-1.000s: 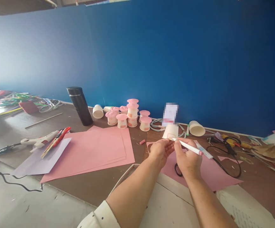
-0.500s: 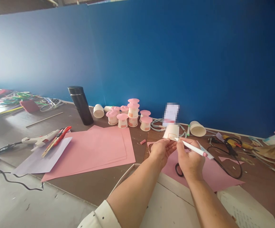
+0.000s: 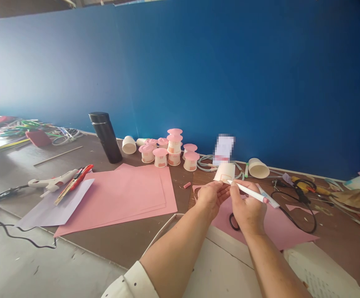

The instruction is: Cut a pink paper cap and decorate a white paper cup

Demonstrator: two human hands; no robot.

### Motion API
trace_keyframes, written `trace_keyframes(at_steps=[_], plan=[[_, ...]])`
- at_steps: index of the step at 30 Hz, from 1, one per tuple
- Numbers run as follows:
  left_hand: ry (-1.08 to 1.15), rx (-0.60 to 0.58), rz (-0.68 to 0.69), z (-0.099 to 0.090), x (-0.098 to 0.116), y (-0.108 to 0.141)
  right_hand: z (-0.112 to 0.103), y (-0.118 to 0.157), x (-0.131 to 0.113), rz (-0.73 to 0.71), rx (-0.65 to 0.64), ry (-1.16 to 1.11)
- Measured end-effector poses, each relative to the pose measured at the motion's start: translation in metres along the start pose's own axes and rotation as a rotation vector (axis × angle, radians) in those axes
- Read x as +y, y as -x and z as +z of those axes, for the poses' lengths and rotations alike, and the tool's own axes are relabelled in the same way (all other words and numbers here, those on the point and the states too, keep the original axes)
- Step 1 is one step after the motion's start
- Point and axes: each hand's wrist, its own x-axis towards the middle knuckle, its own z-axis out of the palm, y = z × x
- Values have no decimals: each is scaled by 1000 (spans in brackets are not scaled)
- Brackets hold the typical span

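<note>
My left hand [image 3: 210, 198] is closed on the lower rim of an upside-down white paper cup [image 3: 225, 171]. A pinkish outline is drawn low on the cup's side. In my right hand [image 3: 250, 210] a white marker with a pink end [image 3: 250, 193] is pinched, its tip at the cup near that outline. The marker's pink cap [image 3: 187, 185] lies on the table to the left. Farther left stand several decorated paper cups [image 3: 190, 162] with pink round tops and drawn windows and doors, some stacked.
Pink paper sheets [image 3: 130, 190] lie left, beside a glue gun [image 3: 54, 180] and a red utility knife [image 3: 77, 180] on pale paper. A black bottle [image 3: 107, 138] stands behind. Plain cups [image 3: 258, 168] lie on their sides; black cable [image 3: 315, 221] curls at right.
The marker and my right hand have shifted slightly left along the cup's side. My left hand and the cup stay nearly in place.
</note>
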Motion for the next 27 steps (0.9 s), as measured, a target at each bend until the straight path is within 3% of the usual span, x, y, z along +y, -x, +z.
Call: trace_keyframes(at_steps=[27], plan=[[6,14,0,2,1,2,0,0,1,11,25,-12]])
